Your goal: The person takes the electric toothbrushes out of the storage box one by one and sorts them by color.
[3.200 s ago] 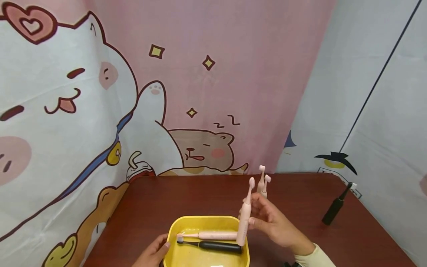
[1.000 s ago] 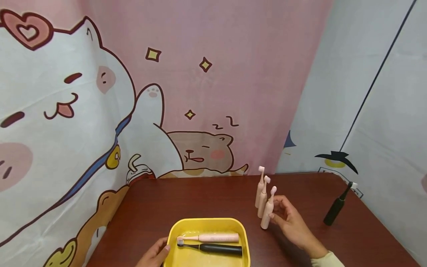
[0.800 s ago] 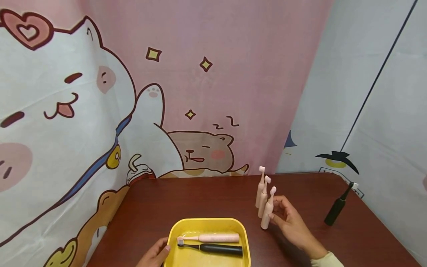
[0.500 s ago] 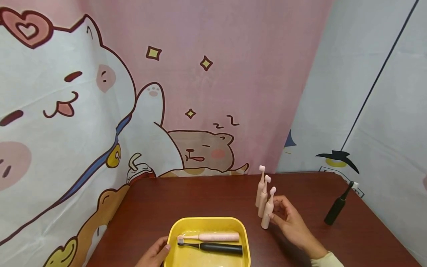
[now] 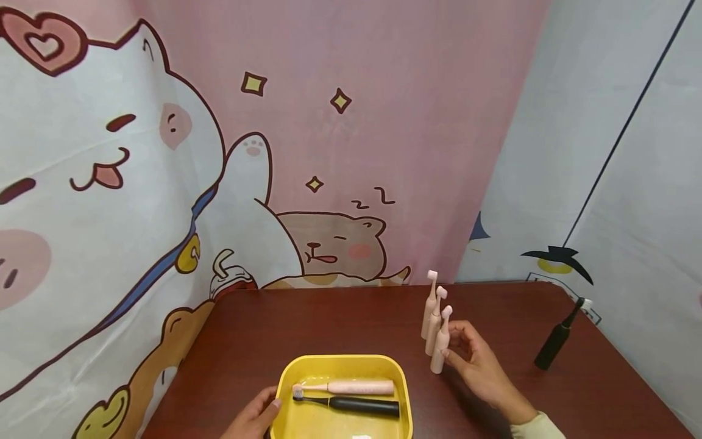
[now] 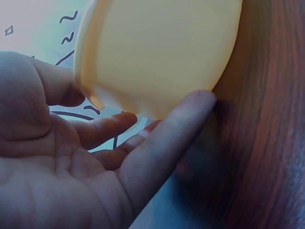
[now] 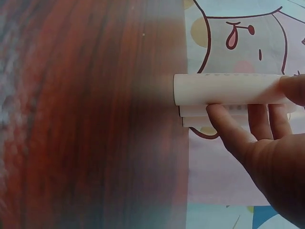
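In the head view my right hand (image 5: 485, 375) pinches a pink electric toothbrush (image 5: 440, 352) that stands upright on the table. Thumb and fingers lie on opposite sides of its handle (image 7: 228, 89) in the right wrist view. Right behind it, two more pink electric toothbrushes (image 5: 432, 329) stand upright in a row. My left hand (image 5: 253, 414) holds the left side of a yellow tray (image 5: 340, 362), thumb at the rim, other fingers against the outer wall. Inside the tray lie a pink electric toothbrush (image 5: 362, 387) and a black one (image 5: 364, 406), side by side.
Another black electric toothbrush (image 5: 553, 346) stands upright at the right of the dark brown table (image 5: 307, 320). A cartoon-printed curtain (image 5: 428, 140) hangs behind the table and along its sides.
Over three seconds, my right hand has carried the pink electric toothbrush from above the tray to the right, standing it before the other two. In the last second both hands stay nearly still.
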`<state>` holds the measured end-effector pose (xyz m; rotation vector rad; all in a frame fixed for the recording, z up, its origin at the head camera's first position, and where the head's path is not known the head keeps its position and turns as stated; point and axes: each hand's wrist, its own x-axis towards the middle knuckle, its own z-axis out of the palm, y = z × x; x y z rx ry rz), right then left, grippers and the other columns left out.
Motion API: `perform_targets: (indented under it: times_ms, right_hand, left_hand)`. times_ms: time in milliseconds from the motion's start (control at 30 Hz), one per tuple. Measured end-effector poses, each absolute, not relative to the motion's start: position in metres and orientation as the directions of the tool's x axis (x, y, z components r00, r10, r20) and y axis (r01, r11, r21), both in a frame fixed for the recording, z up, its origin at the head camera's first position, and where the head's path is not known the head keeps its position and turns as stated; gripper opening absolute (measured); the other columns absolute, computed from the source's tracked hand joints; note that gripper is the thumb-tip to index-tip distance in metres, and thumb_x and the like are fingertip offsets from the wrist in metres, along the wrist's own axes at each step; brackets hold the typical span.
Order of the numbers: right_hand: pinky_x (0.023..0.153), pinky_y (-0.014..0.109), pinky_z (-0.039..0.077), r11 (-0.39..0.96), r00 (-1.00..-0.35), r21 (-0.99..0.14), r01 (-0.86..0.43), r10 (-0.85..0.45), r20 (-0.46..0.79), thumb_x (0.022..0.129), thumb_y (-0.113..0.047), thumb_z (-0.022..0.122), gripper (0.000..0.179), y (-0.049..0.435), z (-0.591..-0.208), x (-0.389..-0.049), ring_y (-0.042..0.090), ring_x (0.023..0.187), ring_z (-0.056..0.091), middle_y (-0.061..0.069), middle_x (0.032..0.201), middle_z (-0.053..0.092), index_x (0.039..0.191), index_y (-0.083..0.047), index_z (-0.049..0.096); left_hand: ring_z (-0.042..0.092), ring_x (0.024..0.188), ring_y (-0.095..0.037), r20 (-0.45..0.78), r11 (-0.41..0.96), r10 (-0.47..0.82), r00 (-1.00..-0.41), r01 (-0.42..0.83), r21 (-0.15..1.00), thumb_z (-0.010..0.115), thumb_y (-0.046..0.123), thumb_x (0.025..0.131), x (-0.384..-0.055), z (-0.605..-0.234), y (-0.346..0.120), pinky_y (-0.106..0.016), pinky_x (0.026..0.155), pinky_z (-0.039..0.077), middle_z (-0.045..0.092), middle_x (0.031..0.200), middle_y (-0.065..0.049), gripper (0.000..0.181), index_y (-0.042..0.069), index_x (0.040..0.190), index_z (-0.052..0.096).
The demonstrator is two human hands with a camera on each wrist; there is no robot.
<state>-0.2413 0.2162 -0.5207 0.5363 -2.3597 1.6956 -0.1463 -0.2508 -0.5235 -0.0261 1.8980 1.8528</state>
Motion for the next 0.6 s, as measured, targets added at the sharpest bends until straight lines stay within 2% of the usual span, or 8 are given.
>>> perform_targets:
  times_ms: [233, 433, 600]
  right_hand:
    - [0.082, 0.026, 0.055, 0.297, -0.892, -0.842, -0.451, -0.191, 0.410, 0.090, 0.000, 0.070, 0.042, 0.2161, -0.5223, -0.2425, 0.020, 0.102, 0.063, 0.008, 0.113, 0.063, 0.125, -0.012, 0.051]
    - [0.085, 0.023, 0.052, 0.311, -0.860, -0.802, -0.509, -0.219, 0.461, 0.089, 0.004, 0.068, 0.043, 0.2158, -0.5228, -0.2431, 0.018, 0.102, 0.062, 0.007, 0.115, 0.060, 0.126, -0.010, 0.049]
    - [0.085, 0.024, 0.051, 0.356, -0.857, -0.780, -0.515, -0.207, 0.472, 0.087, 0.007, 0.069, 0.045, 0.2146, -0.5225, -0.2417, 0.012, 0.101, 0.060, 0.004, 0.114, 0.059, 0.124, -0.009, 0.049]
  left_hand:
    - [0.068, 0.099, -0.027, -0.317, 0.069, 0.320, -0.893, -0.312, 0.947, 0.044, 0.033, 0.107, -0.1450, -0.5223, -0.2485, -0.044, 0.080, 0.058, 0.058, 0.124, -0.018, 0.061, -0.010, 0.146, 0.023]
    - [0.068, 0.100, -0.028, -0.311, 0.054, 0.318, -0.895, -0.310, 0.949, 0.044, 0.032, 0.107, -0.1437, -0.5213, -0.2469, -0.044, 0.081, 0.058, 0.057, 0.125, -0.019, 0.061, -0.010, 0.146, 0.023]
    - [0.068, 0.100, -0.029, -0.313, 0.048, 0.314, -0.897, -0.314, 0.948, 0.044, 0.032, 0.107, -0.1432, -0.5221, -0.2467, -0.045, 0.080, 0.058, 0.058, 0.124, -0.019, 0.061, -0.010, 0.146, 0.023]
